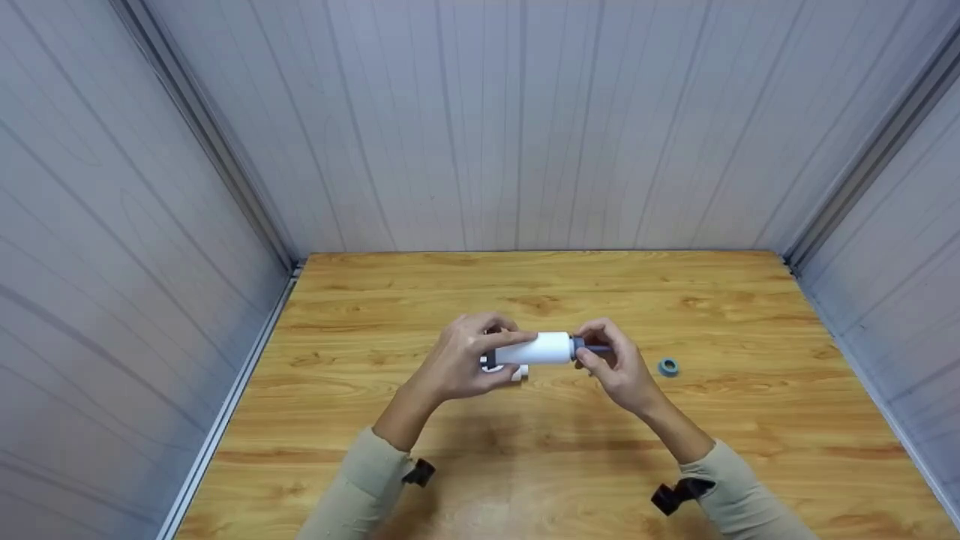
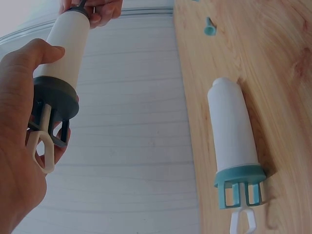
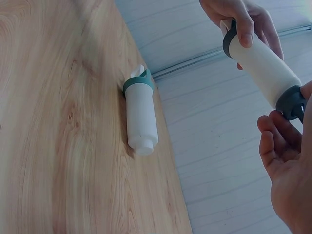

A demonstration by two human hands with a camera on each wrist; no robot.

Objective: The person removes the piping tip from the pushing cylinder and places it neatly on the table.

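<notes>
Through my cameras, both hands were occupied with one white tube [image 1: 544, 349], held above the counter [image 1: 525, 289] and lying roughly crosswise in the head view. The left hand [image 1: 463, 364] gripped the barrel near its dark collar [image 2: 54, 92], thumb along one side. The right hand [image 1: 626, 375] pinched the dark cap [image 3: 291, 100] at the opposite end, thumb against fingers, with a thin spout [image 1: 600, 348] pointing past them.

I judged the tube light and stiff, probably hard plastic; whether anything filled it I couldn't tell. Its smooth, round wall looked apt to slip or roll under a turning force, so I favoured the barrel close to the collar for holding and the cap's rim for fine finger work. The pale loop handle [image 2: 47, 153] seemed a poor place to grab.

A second tube, green-collared [image 2: 233, 126], lay on the counter, and a small teal nozzle [image 1: 668, 367] sat right of the hands.
</notes>
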